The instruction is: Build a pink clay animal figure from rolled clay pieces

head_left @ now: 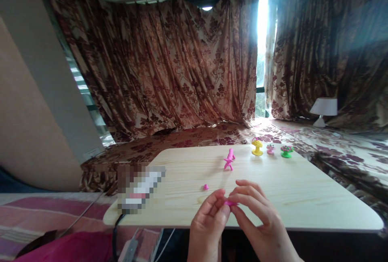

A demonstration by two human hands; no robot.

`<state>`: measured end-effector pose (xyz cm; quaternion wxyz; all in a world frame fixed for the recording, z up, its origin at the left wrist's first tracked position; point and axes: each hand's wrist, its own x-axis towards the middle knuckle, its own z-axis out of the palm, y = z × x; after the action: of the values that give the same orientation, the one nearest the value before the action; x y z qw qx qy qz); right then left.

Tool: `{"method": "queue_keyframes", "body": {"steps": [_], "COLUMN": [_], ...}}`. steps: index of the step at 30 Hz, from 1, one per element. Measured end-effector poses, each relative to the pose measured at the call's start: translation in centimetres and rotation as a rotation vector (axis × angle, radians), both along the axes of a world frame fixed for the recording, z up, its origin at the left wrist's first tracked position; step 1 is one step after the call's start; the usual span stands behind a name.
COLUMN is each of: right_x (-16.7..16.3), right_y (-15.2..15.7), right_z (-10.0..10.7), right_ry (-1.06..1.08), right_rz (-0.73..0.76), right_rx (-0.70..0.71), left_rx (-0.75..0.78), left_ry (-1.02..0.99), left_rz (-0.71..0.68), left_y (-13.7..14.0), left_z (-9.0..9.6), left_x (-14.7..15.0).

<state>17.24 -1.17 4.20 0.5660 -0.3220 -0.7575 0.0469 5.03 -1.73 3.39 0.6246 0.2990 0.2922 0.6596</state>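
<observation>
Near the front edge of the table, my left hand (211, 217) and my right hand (257, 209) meet, both pinching one small piece of pink modelling clay (230, 203). Part of that piece is hidden by my fingertips. A small pink lump (206, 187) lies on the table just beyond my left hand. Farther back stands a pink clay figure (229, 160) with thin limbs. Toward the back right are a yellow clay model (257, 148), a small pink mushroom-like model (270, 149) and a green one with a dotted cap (286, 151).
The pale wooden table (182, 165) has rounded corners. A blurred-out rectangular object (144, 189) lies on its left side, with a black cable (114, 233) hanging off the edge. A white lamp (323, 110) stands behind at right, near patterned curtains (188, 72).
</observation>
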Motion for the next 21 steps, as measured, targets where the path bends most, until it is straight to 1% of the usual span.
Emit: {"method": "queue_keyframes", "body": {"steps": [2,4,6,9,15,18,21], "right_x": [-0.3,-0.5,-0.5,-0.5,-0.9,-1.1,-1.2], "right_y": [0.1,0.3,0.5,0.5,0.6,0.9,1.0], "right_z": [0.1,0.0,-0.1,-0.5,-1.3,-1.4,-1.4], "right_ry": [0.050,0.055,0.025,-0.028,-0.094,-0.097,-0.155], "right_rz": [-0.025,-0.051,-0.074,-0.117,-0.182,-0.241,-0.281], "right_rx": [0.022,0.026,0.031,0.048,0.113,0.115,0.147], "left_rx": [-0.005,-0.005,-0.009,-0.024,-0.150,-0.175,-0.174], "left_ry": [-0.068,-0.100,-0.107,-0.116,-0.275,-0.300,-0.322], "left_rz": [-0.084,-0.128,-0.115,-0.081,-0.150,-0.148,-0.150], "left_y": [0.2,0.3,0.4,0.6,0.9,0.9,0.8], "left_z": [-0.6,-1.2,-1.5,-1.5,-1.4,-1.3,-0.8], "left_x": [0.2,0.4,0.5,0.5,0.8,0.7,0.3]}}
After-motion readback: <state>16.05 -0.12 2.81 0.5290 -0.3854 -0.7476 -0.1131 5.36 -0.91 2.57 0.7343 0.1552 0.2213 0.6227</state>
